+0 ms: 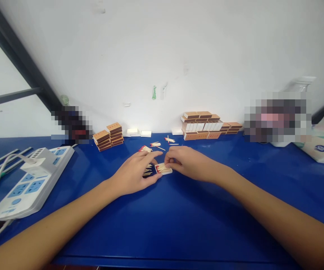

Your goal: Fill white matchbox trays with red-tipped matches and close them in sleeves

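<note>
A small white matchbox tray (167,173) with red-tipped matches (162,168) in it lies on the blue table between my hands. My left hand (133,171) curves round the tray's left end, thumb against the near edge and index finger stretched out above. At the tray's right end, the bent fingers of my right hand (182,161) are pressed together on the matches; their tips are partly hidden. More loose matches (147,171) lie under my left hand, partly covered by it. Beyond the hands are small groups of matches (145,149) and scattered matches (169,140).
Stacked matchboxes (109,137) stand at the back left, and a larger matchbox stack (202,126) at the back right. White trays (146,133) sit along the wall. A power strip (35,183) with cables is at left, a tissue pack (323,138) at right. Two areas are pixelated.
</note>
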`<state>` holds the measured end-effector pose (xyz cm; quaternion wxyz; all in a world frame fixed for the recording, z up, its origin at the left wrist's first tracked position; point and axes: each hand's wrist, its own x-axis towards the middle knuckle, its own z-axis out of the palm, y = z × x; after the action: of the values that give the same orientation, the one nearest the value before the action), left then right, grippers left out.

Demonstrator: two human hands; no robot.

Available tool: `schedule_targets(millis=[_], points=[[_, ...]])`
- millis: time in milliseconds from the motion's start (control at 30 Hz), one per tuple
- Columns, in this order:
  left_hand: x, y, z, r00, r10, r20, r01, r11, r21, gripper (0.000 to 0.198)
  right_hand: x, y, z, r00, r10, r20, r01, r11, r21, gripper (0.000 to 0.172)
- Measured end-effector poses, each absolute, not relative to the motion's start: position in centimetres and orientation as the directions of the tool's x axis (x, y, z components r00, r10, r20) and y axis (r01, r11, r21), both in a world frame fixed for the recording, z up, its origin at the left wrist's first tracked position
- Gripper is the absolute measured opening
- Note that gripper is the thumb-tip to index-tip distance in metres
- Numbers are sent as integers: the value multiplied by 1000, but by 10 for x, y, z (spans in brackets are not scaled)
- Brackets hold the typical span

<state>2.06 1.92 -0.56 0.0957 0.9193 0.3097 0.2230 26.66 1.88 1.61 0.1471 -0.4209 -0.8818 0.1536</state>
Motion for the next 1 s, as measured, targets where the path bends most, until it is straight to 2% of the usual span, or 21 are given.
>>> schedule_targets(millis=[133, 433, 833, 1000], points=[[21, 19, -5, 712, 605, 356, 518, -795, 315, 59, 266, 18, 17, -556, 820, 137, 739, 562, -370, 13], [21, 20, -5, 715, 598, 363, 512, -801, 312, 58, 265, 15, 15, -590, 805, 70, 729, 568, -382, 12], [21, 21, -7, 721, 592, 361, 511, -805, 300, 61, 263, 12, 13, -599, 785, 158, 704, 610, -363, 12], [21, 19, -5, 720, 587, 370, 508, -809, 295, 59, 261, 13, 13, -612, 767, 194, 652, 628, -426, 9]])
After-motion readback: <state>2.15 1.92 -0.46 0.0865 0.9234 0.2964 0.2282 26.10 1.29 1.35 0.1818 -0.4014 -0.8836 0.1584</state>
